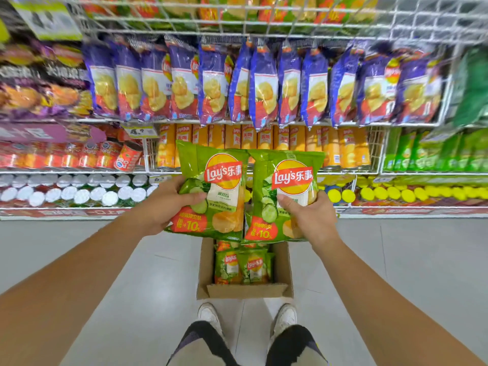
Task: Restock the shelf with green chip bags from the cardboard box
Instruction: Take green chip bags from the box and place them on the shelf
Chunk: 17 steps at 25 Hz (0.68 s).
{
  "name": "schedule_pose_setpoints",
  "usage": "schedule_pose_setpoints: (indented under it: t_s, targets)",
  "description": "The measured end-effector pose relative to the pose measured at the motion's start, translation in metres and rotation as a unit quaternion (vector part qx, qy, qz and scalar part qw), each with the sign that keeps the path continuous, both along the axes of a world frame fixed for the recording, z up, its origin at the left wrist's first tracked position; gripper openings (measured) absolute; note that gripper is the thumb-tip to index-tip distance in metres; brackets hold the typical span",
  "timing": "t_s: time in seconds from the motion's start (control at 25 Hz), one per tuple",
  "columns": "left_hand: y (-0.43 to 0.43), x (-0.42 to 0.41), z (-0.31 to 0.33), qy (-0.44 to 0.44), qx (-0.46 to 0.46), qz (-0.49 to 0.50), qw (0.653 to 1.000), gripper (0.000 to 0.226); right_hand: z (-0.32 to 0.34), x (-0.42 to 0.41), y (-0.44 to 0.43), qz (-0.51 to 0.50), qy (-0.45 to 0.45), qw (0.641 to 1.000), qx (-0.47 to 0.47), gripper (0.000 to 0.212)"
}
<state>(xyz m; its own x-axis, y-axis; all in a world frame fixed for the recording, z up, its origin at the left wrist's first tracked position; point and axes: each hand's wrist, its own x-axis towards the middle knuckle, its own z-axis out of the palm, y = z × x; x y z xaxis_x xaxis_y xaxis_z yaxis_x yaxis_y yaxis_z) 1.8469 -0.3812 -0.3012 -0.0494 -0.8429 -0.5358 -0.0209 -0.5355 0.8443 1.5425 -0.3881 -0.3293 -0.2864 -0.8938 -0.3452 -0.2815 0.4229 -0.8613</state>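
The two held green bags hide the cardboard box's far end, and the packets at far left are blurred.

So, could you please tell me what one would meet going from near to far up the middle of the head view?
White shoes → cardboard box → green chip bags inside it → left bag in the left hand and right bag in the right hand, side by side → yellow tubes → purple bags.

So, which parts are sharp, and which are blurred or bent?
Head view: the left bag and right bag, gripped by the left hand and right hand, are sharp; purple bags smear; the wide lens bows the shelf; light is even.
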Motion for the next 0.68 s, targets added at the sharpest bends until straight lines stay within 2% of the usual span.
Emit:
schedule_pose_setpoints:
  t_s: [0.16, 0.32, 0.44, 0.68]
  targets:
    - [0.003, 0.001, 0.073, 0.001, -0.058, -0.006, 0.998, 0.035, 0.073, 0.001, 0.003, 0.006, 0.004, 0.999, -0.042, 0.053]
    - [-0.003, -0.003, 0.135, -0.008, -0.126, -0.007, 0.992, 0.024, 0.135, 0.000, -0.002, -0.005, 0.014, 0.997, -0.073, 0.060]
    - [-0.013, -0.008, 0.167, 0.001, -0.148, 0.009, 0.989, 0.019, 0.169, -0.004, -0.009, -0.022, 0.023, 0.994, -0.101, 0.056]
    - [-0.022, -0.040, 0.225, -0.013, -0.208, 0.005, 0.978, 0.014, 0.224, -0.035, -0.029, -0.043, 0.027, 0.987, -0.151, 0.066]
